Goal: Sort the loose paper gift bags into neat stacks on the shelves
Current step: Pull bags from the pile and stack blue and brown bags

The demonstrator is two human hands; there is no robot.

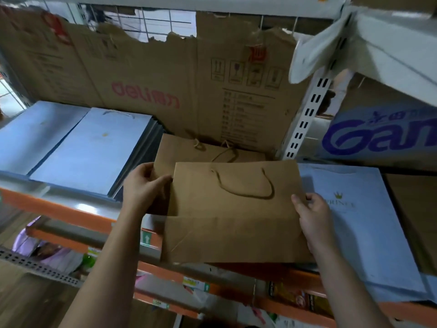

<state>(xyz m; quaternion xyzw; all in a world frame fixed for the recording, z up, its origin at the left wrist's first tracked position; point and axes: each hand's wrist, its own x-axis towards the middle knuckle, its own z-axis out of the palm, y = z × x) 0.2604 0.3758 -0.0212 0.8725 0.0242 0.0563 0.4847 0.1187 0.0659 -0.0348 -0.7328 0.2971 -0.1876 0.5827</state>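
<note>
left hand (pixel 145 185) and right hand (pixel 312 215) each grip one side of brown bag (pixel 227 223) | over shelf (pixel 59 210) front edge

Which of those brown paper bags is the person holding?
The front brown bag, with the dark cord handle across its face: the left hand and right hand grip its sides. The other brown bags lie behind it on the shelf.

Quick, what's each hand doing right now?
Left hand: gripping the left edge of the flat brown paper gift bag.
Right hand: gripping the same bag's right edge.
</note>
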